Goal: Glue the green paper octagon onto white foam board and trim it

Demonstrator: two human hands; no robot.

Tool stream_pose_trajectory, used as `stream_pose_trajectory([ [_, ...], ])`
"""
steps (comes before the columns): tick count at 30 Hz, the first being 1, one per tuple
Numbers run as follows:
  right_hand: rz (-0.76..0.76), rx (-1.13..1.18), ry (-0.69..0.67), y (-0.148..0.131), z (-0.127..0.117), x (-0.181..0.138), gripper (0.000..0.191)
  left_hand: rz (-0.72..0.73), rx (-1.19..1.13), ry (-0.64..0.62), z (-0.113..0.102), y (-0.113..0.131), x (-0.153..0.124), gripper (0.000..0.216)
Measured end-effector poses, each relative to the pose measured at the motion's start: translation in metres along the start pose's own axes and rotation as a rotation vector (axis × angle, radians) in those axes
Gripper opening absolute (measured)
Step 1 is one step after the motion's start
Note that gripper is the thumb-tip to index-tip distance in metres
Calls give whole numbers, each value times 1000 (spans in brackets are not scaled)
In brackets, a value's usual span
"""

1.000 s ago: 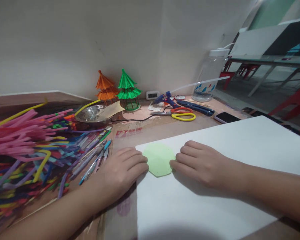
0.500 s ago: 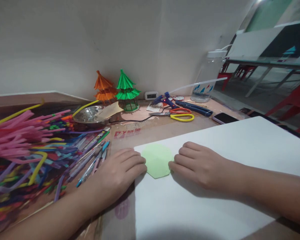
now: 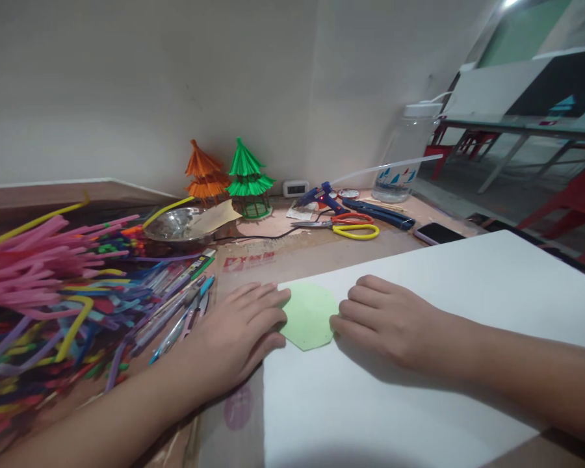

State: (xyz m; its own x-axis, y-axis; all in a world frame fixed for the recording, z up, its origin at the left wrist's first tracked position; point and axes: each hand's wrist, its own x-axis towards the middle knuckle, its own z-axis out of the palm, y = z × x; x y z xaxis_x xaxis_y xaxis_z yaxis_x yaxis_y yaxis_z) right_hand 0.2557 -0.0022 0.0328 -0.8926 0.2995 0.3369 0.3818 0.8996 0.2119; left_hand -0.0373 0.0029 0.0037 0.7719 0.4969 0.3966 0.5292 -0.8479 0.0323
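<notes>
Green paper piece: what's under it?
The white sheet lies under the green paper piece, and brown cardboard runs under that sheet. Fingers of the left hand cover the piece's left edge, so what lies beneath there is hidden. The right hand touches its right edge.

At far-left corner of sheet [image 3: 419,390], cutout [image 3: 308,315] between left hand [image 3: 234,331] and right hand [image 3: 385,318]. Left of these, pens [image 3: 180,305], then pipe-cleaner heap [image 3: 43,286]. Behind, left to right: bowl [image 3: 178,224], paper pagodas [image 3: 229,175], glue gun [image 3: 322,193], scissors [image 3: 351,226], phone [image 3: 436,233], jar [image 3: 404,153].
</notes>
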Motion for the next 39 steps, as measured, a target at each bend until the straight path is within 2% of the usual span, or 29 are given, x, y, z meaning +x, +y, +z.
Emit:
stream_pose_trajectory([
  [3, 109, 115, -1, 0, 4, 1, 31, -61, -11, -79, -1, -1, 0, 22],
  [5, 159, 213, -56, 2, 8, 3, 55, -65, 4, -98, -1, -1, 0, 29],
  [8, 232, 373, -253, 6, 11, 6, 84, -43, 31, -128, 0, -2, 0, 36],
  [11, 360, 488, -384, 9, 10, 8, 90, -60, 35, -150, 0, -3, 1, 35],
  [15, 449, 516, -414, 11, 6, 8, 90, -73, 41, -160, -2, -2, 3, 36],
  [18, 441, 496, -460, 11, 5, 9, 92, -33, 73, -127, -2, -1, 1, 40],
  [21, 424, 485, -481, 12, 5, 10, 94, 66, 54, -95, -2, 1, -2, 45],
  [25, 370, 470, -444, 9, 2, 8, 95, 179, -52, -148, -6, 5, -4, 53],
  [30, 199, 594, -496, 0, -10, 4, 88, 165, -87, -162, -11, 9, -1, 55],
  [39, 146, 703, -408, -10, -26, -7, 79, 185, -25, -70, -14, 14, 1, 40],
])
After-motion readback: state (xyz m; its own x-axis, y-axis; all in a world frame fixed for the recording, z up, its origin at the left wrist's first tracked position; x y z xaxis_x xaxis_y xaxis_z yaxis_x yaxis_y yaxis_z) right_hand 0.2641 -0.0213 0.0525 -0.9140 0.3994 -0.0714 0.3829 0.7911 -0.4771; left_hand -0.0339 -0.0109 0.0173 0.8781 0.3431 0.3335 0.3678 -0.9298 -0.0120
